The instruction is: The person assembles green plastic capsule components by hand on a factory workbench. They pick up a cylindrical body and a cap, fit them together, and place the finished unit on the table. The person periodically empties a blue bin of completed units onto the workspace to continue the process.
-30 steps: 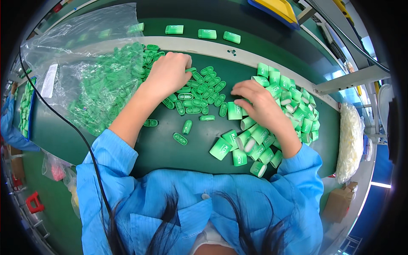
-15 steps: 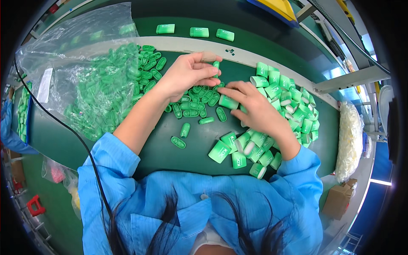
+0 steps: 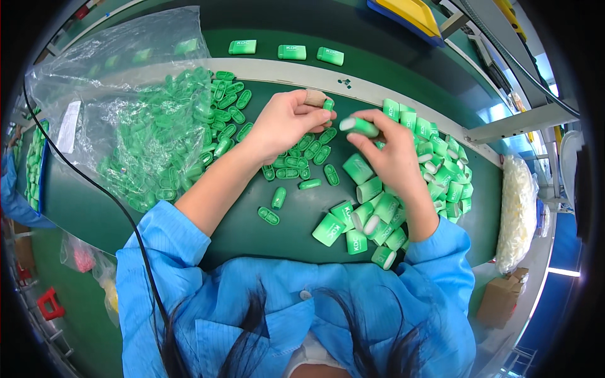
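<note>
Between the thumb and index finger of my left hand [image 3: 282, 126] is a small green oval cap [image 3: 328, 105], held upright; a tan wrap covers that index finger. My right hand [image 3: 396, 151] grips a green casing [image 3: 363, 127], its pale end turned toward the cap. The two parts are apart. Below my left hand lie several loose green oval caps [image 3: 292, 162], a few of them nearer to me. Around and beyond my right hand spreads a heap of light-green casings [image 3: 449, 169], with a smaller group of casings [image 3: 329, 229] closer to my body.
A clear plastic bag [image 3: 120, 38] full of green caps lies open on the left. Three green pieces [image 3: 292, 52] stand in a row beyond the white rail [image 3: 271, 70]. A black cable [image 3: 94, 183] hangs across the left. A yellow tray [image 3: 413, 16] sits at the far right.
My right hand has picked up a casing from the table and brought it near the cap. My left hand has shifted slightly right, still pinching the cap.
</note>
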`<state>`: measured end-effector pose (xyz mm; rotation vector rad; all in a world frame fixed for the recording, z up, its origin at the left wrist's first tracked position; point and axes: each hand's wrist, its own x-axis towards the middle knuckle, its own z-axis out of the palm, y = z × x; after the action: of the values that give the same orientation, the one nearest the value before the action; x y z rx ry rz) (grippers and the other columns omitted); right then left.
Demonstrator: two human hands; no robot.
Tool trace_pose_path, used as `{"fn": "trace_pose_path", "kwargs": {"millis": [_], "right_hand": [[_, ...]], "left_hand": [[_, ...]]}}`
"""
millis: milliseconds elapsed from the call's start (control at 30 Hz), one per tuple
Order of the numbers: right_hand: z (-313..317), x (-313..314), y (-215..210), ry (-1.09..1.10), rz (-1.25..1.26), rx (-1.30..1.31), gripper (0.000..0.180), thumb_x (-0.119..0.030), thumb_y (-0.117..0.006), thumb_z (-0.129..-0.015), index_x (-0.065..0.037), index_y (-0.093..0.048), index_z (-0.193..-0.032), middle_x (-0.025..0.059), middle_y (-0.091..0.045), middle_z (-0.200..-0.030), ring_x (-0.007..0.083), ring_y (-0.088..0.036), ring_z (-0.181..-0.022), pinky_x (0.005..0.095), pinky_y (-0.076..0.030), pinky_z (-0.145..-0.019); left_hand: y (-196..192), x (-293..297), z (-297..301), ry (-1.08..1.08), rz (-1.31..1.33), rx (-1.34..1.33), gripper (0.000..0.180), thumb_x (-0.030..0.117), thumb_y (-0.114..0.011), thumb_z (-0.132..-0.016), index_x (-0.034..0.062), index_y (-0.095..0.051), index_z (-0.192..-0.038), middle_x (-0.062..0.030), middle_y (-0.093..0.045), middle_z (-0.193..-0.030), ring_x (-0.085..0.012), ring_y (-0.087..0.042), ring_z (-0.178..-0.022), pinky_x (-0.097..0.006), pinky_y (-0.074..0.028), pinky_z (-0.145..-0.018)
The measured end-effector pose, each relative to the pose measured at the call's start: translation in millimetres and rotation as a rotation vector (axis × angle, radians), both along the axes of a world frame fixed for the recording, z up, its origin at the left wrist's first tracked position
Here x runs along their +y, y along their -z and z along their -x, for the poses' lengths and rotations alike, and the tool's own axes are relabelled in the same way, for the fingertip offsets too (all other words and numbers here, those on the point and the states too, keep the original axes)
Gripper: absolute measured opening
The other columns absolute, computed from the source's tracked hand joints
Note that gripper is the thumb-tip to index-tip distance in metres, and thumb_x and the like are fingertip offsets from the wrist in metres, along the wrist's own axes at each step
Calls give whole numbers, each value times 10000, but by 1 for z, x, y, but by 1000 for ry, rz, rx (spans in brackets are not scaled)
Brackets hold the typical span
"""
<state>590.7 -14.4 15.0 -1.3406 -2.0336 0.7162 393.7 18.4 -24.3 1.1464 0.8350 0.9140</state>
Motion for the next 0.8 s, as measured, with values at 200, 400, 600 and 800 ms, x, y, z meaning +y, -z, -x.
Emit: {"fn": "trace_pose_path", "kwargs": {"millis": [200,400,600,800], "right_hand": [[-6,25,14,1,266,293,263,-84,-698,-777,48,-584,-974,49,-629,-797,71,-567,-695,221,-468,-630],[-9,24,17,-67,407,510,252,-93,-685,-798,41,-582,-985,36,-639,-801,67,-578,-683,213,-474,-600],[-6,19,18,-57,428,663,237,-37,-666,-805,47,-579,-1009,54,-641,-873,81,-594,-738,215,-504,-637],[-4,14,18,-23,287,586,265,0,-663,-793,46,-581,-1040,65,-643,-879,90,-599,-738,217,-510,-654]], "left_hand": [[-5,-4,-4,-68,11,-91,279,111,-595,-873,-4,-573,-1126,-77,-634,-1028,-130,-608,-930,-274,-482,-866],[-3,-14,-11,-99,-129,17,308,64,-608,-859,-25,-562,-1151,-89,-653,-1005,-112,-602,-929,-251,-476,-844],[-10,-22,-15,-164,-279,103,291,42,-606,-856,-53,-567,-1128,-123,-651,-1019,-124,-606,-939,-248,-483,-839],[-10,-23,-14,-144,-360,179,309,34,-597,-859,-36,-561,-1157,-103,-647,-1021,-124,-611,-923,-251,-489,-837]]}}
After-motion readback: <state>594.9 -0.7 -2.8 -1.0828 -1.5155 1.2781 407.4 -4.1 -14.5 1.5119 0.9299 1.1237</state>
